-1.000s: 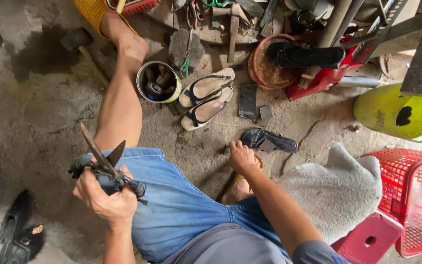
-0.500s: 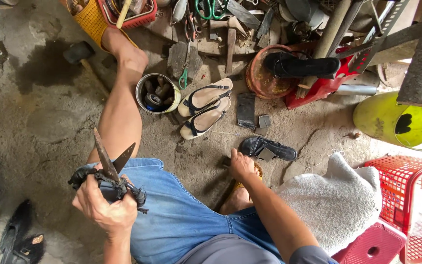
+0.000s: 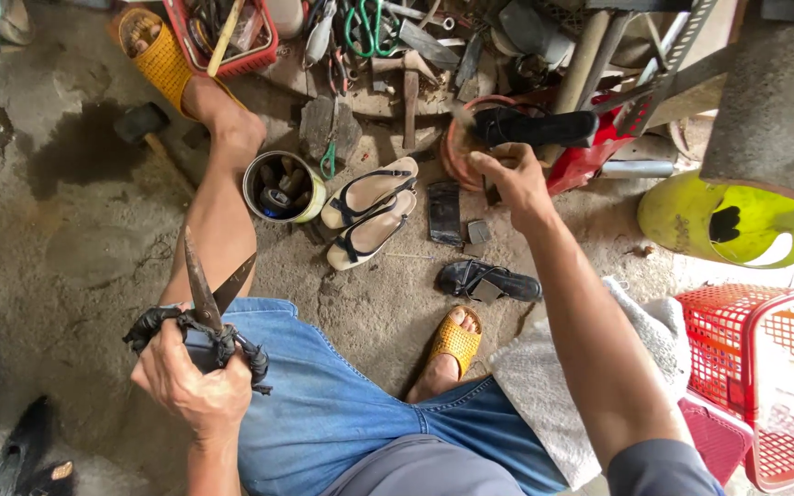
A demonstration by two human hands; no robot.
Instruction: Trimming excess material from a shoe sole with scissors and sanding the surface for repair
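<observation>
- A pair of large shears (image 3: 206, 303) is gripped in the left hand (image 3: 190, 386), whose fingers are closed around the dark, rope-wrapped handles; the rusty, pointed blades are held slightly parted and pointing up, above the left thigh near the lower left of the view.
- The right hand (image 3: 512, 184) is stretched out over the concrete floor (image 3: 66, 239) toward a black shoe sole (image 3: 535, 127) mounted on a red metal stand (image 3: 590, 156); the fingers are curled loosely beside a round rust-coloured rim (image 3: 452, 152), and whether anything is pinched cannot be told.
- Blue denim shorts (image 3: 323, 404) are worn, and woven yellow sandals are seen on both feet, one (image 3: 455, 342) tucked close and one (image 3: 156, 55) far out at the upper left.
- A pair of beige flat sandals (image 3: 369, 211) with dark straps lies in the middle of the floor, just beside a round tin can (image 3: 282, 188) filled with small dark items.
- A black strappy sandal (image 3: 491, 281) lies near the tucked foot.
- A hammer (image 3: 144, 124) rests on a dark stain at the upper left.
- A grey, coarse cloth (image 3: 553, 386) is spread by the right leg.
- Red plastic mesh baskets (image 3: 765, 367) stand at the right edge, with a lime-green plastic container (image 3: 719, 220) above them.
</observation>
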